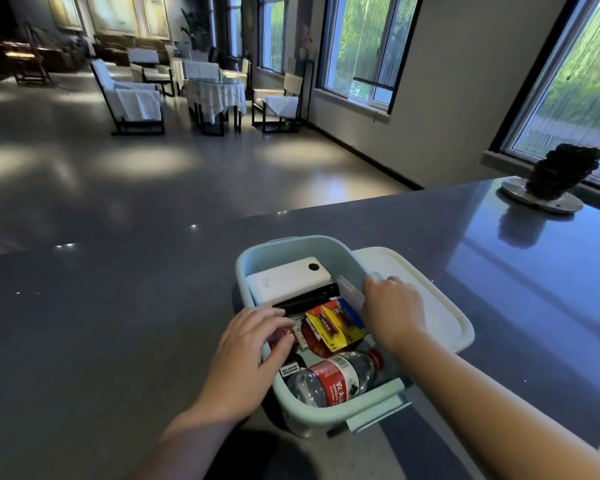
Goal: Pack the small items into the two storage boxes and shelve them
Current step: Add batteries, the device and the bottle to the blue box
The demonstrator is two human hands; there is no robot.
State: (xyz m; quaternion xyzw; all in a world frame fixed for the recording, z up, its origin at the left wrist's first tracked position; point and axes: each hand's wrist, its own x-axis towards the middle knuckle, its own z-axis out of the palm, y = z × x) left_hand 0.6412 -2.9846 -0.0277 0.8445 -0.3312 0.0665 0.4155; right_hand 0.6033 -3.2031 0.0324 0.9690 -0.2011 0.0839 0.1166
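A pale blue storage box (293,412) stands on the grey counter in front of me. Inside lie a white power bank (288,280), a black flat item (309,297), yellow and red AA battery packs (335,322) and a plastic water bottle with a red label (333,379). My left hand (250,351) rests on the box's left rim, fingers reaching over the small items inside. My right hand (392,311) grips the box's right rim. A white lid (444,306) lies flat on the counter right of the box, partly under my right hand.
The grey counter (118,323) stretches left and right. A dark ornament on a round metal base (555,181) stands at the counter's far right. Beyond the counter are a shiny floor, covered chairs and tables, and windows on the right wall.
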